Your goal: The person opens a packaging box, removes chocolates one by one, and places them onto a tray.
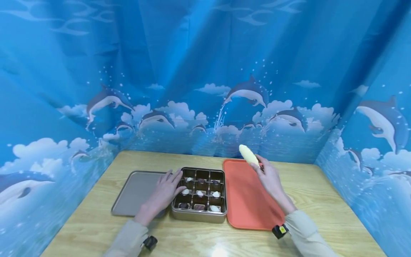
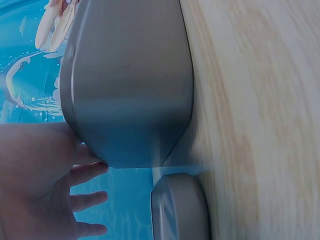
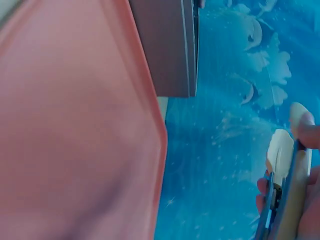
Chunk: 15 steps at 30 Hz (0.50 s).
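My left hand (image 1: 165,189) rests at the left rim of a metal tin (image 1: 199,215), its fingers fairly straight and the thumb reaching over the edge. In the left wrist view, loosely spread fingers (image 2: 89,201) show beside the tin's corner. Dividers split the tin into small compartments, which hold dark brown and white pieces (image 1: 199,193). My right hand (image 1: 269,176) grips what looks like a pair of tongs with cream-coloured ends (image 1: 247,154), raised over the far part of a red tray (image 1: 248,200). In the right wrist view, the tongs (image 3: 281,150) show a scalloped tip.
A flat grey lid (image 1: 136,191) lies on the wooden table (image 1: 179,241) left of the tin, partly under my left forearm. The red tray sits close along the tin's right side. A blue dolphin-printed curtain (image 1: 199,117) stands behind the table and at both sides.
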{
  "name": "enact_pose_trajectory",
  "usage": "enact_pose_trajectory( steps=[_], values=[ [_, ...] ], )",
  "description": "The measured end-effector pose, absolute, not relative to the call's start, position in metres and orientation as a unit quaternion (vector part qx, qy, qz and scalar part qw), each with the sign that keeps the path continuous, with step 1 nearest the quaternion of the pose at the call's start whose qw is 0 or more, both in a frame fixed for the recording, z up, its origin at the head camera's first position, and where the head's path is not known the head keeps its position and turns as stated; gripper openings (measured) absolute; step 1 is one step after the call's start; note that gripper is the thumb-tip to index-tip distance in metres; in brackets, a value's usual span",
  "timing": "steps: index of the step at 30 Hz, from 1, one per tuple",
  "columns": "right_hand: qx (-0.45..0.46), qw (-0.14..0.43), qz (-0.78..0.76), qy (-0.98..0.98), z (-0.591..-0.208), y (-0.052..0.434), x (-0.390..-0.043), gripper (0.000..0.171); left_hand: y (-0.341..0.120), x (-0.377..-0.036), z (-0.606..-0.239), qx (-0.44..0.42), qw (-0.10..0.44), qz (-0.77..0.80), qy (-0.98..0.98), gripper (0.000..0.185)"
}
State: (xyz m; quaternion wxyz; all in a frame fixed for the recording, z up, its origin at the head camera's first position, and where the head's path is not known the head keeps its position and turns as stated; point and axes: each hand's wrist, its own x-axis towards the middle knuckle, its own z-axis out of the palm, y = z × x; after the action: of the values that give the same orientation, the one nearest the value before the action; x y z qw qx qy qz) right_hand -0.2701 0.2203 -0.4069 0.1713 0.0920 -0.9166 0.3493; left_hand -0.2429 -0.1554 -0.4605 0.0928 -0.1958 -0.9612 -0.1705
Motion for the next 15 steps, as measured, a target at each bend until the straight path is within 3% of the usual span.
enact_pose_trajectory(
  steps=[6,15],
  values=[
    [0.203,0.217,0.242,-0.924,-0.399,0.195,-0.276,0.07,-0.154,-0.242,-0.457,-0.183,0.072,-0.166,-0.966,0.069],
    [0.314,0.277,0.093,-0.903,-0.381,0.163,-0.287,0.069,-0.151,-0.237,-0.454,-0.172,0.054,-0.158,-0.971,0.074]
  ],
)
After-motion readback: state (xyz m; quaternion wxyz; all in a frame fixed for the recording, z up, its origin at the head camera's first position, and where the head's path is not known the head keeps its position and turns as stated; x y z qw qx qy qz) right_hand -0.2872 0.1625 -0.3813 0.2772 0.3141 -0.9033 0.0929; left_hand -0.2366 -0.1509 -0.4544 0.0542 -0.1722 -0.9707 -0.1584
